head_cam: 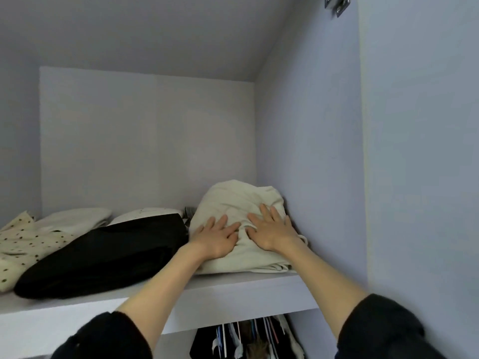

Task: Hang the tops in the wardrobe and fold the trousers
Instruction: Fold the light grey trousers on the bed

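The folded cream trousers (238, 221) lie at the right end of the wardrobe shelf (233, 288), tight against the side wall (311, 151), with the left hand (216, 237) and right hand (272, 229) pressing flat on top, fingers straight and slightly spread, gripping nothing. The bundle looks soft, light and springy, likely to slump or unfold if lifted by one edge, so it is best handled from underneath or with both palms along its sides. The shelf is smooth, pale and high; black trousers (103, 255) lie just beside, a dotted garment (23, 242) further left, and hung tops (246, 338) show below.
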A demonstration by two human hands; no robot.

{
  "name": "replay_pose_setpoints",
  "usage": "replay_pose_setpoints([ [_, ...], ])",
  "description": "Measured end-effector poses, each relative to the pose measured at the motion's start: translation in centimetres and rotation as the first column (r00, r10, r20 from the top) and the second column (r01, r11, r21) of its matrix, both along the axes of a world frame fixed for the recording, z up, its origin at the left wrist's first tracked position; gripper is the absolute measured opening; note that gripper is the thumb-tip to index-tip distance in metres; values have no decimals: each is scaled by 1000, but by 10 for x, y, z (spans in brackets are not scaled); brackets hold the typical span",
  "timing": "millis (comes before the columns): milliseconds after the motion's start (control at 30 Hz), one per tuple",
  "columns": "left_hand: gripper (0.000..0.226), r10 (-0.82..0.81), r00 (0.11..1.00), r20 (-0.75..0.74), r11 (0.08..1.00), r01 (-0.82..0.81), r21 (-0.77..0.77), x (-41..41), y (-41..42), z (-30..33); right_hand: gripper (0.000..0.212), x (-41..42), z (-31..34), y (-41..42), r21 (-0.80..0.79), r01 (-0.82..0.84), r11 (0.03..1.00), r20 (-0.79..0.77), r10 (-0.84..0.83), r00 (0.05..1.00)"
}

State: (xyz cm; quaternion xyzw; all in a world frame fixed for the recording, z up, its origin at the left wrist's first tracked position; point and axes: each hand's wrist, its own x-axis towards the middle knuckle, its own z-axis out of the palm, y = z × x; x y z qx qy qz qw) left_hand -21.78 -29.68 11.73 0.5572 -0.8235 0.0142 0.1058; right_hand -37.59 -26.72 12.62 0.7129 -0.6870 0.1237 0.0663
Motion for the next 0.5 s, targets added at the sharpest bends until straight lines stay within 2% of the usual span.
replay_pose_setpoints([
  [133,48,-42,996,-79,999,39,-35,0,12,12,53,-1,9,8,-52,-42,998,43,44,998],
  [333,47,-158,961,-229,959,93,-268,12,45,23,45,3,24,54,-309,-77,948,191,141,971],
  [500,44,-444,814,-375,859,268,-436,11,104,17,41,10,5,133,-449,-66,891,375,255,891],
])
